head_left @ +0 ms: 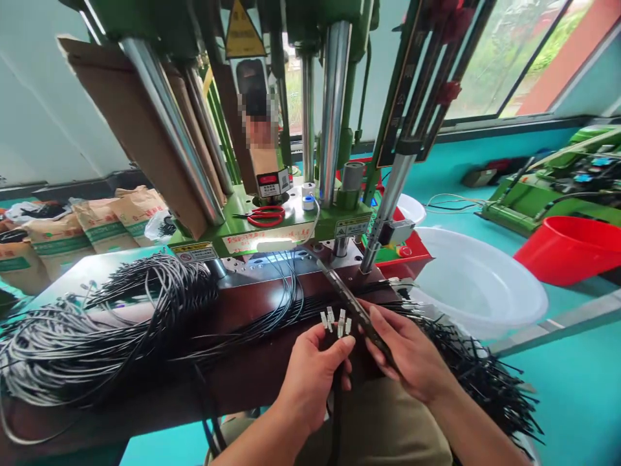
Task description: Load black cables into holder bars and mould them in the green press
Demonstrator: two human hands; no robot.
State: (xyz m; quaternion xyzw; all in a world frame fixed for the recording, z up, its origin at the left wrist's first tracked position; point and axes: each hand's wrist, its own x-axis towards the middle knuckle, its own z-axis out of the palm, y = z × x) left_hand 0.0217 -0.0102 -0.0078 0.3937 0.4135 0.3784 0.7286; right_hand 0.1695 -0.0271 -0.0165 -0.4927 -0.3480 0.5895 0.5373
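My left hand [317, 369] is closed around several black cables [336, 424], held upright in front of my lap. Their small whitish plug ends [336, 321] fan out above the thumb and fingertips. My right hand [412, 353] grips a long, dark, rod-like tool [356, 310], slanted up and left with its thin tip near the press bed; its exact kind is unclear. The rod passes just right of the plugs, apart from them as far as I can see. Behind my hands, a few thin black cables [290, 285] run out from under the lit part of the press.
A green press [218, 243] with steel columns stands ahead, red-handled pliers [266, 215] on its plate. A large bundle of black cables [160, 304] lies at left, loose cable ends [485, 375] at right. Beyond are a white tub [524, 291] and a red bucket [567, 252].
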